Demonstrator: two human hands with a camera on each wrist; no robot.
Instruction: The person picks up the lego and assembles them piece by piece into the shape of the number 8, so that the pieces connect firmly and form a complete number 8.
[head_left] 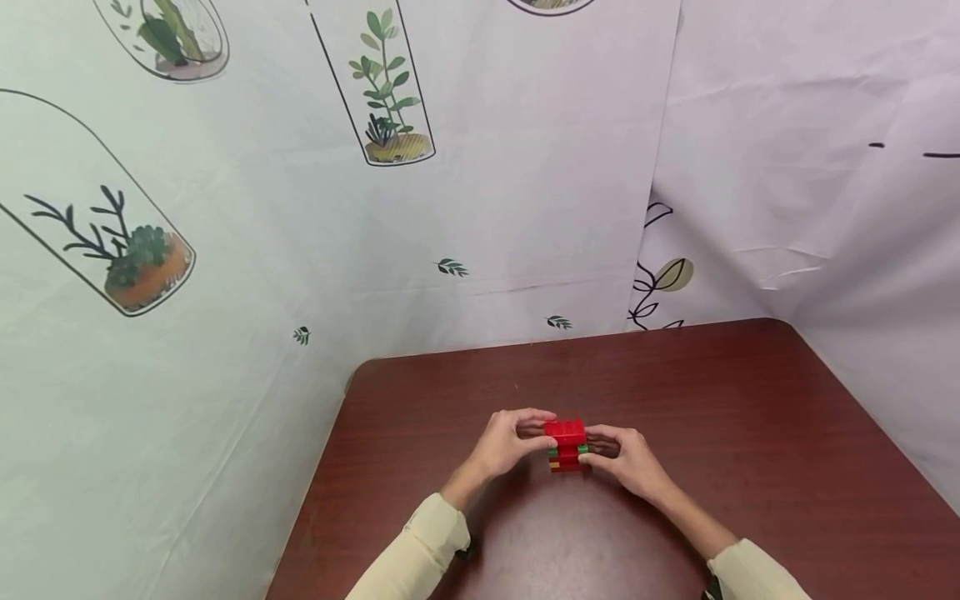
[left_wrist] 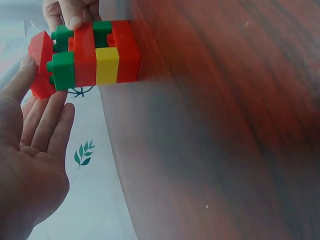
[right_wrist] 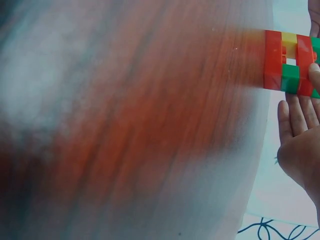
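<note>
A small tower of toy building bricks (head_left: 567, 451) stands on the table between the two hands. From the bottom, it has a red brick (left_wrist: 128, 52), a yellow brick (left_wrist: 107, 66) beside a green brick (right_wrist: 290, 77), a second red brick (left_wrist: 85, 55), and green bricks (left_wrist: 63, 71). The uppermost red brick (left_wrist: 42, 65) sits tilted over the green studs, a gap showing below it. My left hand (head_left: 501, 443) pinches that top brick between thumb and fingers. With thumb in front and fingers behind, my right hand (head_left: 632, 463) grips the tower lower down.
The dark red-brown wooden table (head_left: 675, 375) extends around the tower on all sides. Behind its far edge hangs a pale cloth wall (head_left: 510, 217) printed with plants. Cream sleeves (head_left: 420, 550) cover both forearms.
</note>
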